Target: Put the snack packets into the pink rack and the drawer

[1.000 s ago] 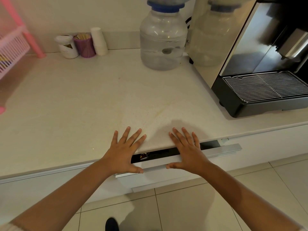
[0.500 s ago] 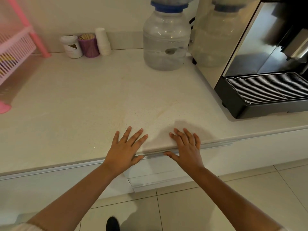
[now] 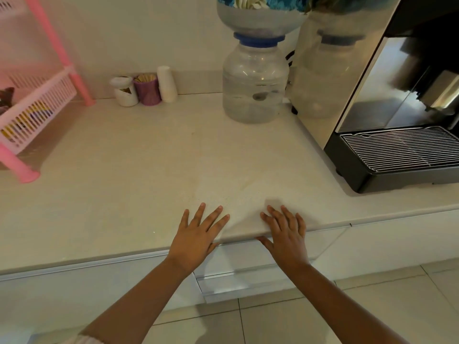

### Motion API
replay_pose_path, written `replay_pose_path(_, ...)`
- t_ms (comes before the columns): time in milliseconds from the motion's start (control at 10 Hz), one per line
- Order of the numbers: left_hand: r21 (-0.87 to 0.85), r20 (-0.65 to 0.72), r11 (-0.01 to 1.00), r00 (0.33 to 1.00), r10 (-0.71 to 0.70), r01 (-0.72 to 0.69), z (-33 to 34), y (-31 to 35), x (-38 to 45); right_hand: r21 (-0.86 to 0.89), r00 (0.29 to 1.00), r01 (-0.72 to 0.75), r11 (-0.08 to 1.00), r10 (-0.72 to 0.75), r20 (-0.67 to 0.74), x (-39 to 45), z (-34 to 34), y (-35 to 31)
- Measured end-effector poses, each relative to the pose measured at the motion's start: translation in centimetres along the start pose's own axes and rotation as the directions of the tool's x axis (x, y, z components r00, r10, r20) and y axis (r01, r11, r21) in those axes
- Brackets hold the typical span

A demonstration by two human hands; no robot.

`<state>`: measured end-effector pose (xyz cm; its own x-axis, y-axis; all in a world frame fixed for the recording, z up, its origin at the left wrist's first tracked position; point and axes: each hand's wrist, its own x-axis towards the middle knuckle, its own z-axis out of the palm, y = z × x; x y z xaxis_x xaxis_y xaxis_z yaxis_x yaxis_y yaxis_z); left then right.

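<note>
Both flat, spread hands, left hand point(image 3: 196, 234) and right hand point(image 3: 285, 234), are pressing the near drawer point(image 3: 238, 259) closed under the table point(image 3: 149, 170) edge.

You see a pink rack point(image 3: 37, 105) with a white slatted basket, a cream, faintly speckled countertop point(image 3: 149, 170), a purple cup point(image 3: 147, 90), a clear water bottle point(image 3: 255, 83) with a blue collar, and a black-and-silver coffee machine point(image 3: 397, 135).
</note>
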<state>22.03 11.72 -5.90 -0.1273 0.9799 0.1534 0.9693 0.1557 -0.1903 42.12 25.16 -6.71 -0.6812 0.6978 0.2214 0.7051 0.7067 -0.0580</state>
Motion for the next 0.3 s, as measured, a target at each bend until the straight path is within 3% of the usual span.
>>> replay_pose_path(200, -0.008, 0.014, 1.0, 1.0, -0.006, 0.006, -0.6, -0.31, 0.01, -0.057, 0.997, 0.026, 0.998, -0.022, 0.079, -0.21, -0.72, 0.1)
replay_pose_path(300, -0.093, -0.005, 0.996, 1.0, -0.017, 0.016, -0.67, -0.08, -0.18, -0.06, 0.986, 0.031, 0.998, -0.02, 0.167, -0.6, -1.26, -0.74)
